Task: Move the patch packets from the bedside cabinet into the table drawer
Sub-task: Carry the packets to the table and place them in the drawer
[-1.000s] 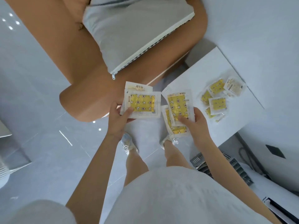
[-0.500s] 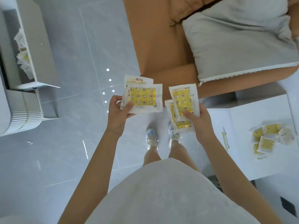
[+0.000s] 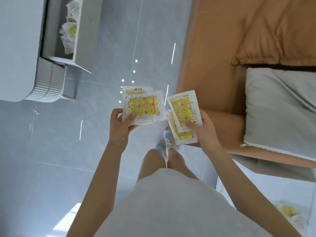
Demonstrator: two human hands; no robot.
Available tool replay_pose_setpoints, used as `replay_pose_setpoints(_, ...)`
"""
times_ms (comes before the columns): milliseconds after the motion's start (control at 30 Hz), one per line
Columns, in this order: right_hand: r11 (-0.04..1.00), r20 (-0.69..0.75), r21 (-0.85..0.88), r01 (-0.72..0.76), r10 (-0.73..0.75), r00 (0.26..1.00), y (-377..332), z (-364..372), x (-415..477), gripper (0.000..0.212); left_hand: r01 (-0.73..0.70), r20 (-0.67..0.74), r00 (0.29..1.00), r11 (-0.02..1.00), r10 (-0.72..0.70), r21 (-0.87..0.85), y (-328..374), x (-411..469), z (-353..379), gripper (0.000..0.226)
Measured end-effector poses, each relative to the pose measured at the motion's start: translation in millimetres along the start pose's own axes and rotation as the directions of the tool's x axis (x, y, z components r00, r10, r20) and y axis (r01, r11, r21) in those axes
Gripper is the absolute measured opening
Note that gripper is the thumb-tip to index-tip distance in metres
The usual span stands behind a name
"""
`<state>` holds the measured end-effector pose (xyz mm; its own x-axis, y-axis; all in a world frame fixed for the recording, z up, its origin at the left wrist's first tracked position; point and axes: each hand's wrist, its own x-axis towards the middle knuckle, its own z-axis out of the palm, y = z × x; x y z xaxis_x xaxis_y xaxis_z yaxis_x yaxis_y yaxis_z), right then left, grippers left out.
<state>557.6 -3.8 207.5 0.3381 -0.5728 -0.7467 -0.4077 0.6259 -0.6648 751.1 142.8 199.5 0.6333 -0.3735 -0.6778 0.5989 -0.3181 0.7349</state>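
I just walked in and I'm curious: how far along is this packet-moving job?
Partway. Done: several drawer packets already lie in the open table drawer. In hand: the left hand grips the left stack and the right hand grips the right stack, both held above the floor. Left: a few leftover packets on the bedside cabinet.

Left hand (image 3: 119, 127): grips two overlapping left packets (image 3: 145, 106) at their lower corner, thumb on top.
Right hand (image 3: 203, 129): pinches overlapping right packets (image 3: 183, 110), thumb on the front.
Drawer (image 3: 87, 35): upper left, open; drawer packets (image 3: 70, 29) lie inside.
Bedside cabinet (image 3: 253, 190): lower right; blurred cabinet packets (image 3: 289, 211) on top.
Bed (image 3: 222, 48): orange, at right, bearing a grey pillow (image 3: 282, 108).
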Motion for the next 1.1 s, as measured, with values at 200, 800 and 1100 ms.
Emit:
replay_pose_setpoints(200,0.997,0.062,-0.073,-0.024,0.029,0.998,-40.8,54.7,49.3,0.033,0.018,-0.082,0.996,0.996,-0.025,-0.082,26.9,46.7,-28.1,0.019)
replay_pose_setpoints(800,0.997,0.079,-0.081,-0.005,0.012,0.997,-211.4,311.3,194.6,0.033,0.019,-0.207,0.978,0.994,-0.042,-0.111,196.1,252.7,-164.6,0.02)
replay_pose_setpoints(1100,0.983,0.146,-0.185,0.011,0.017,0.989,-277.4,383.9,281.6,0.031,0.053,-0.28,0.951,0.961,-0.131,-0.271,242.3,335.6,-176.9,0.021)
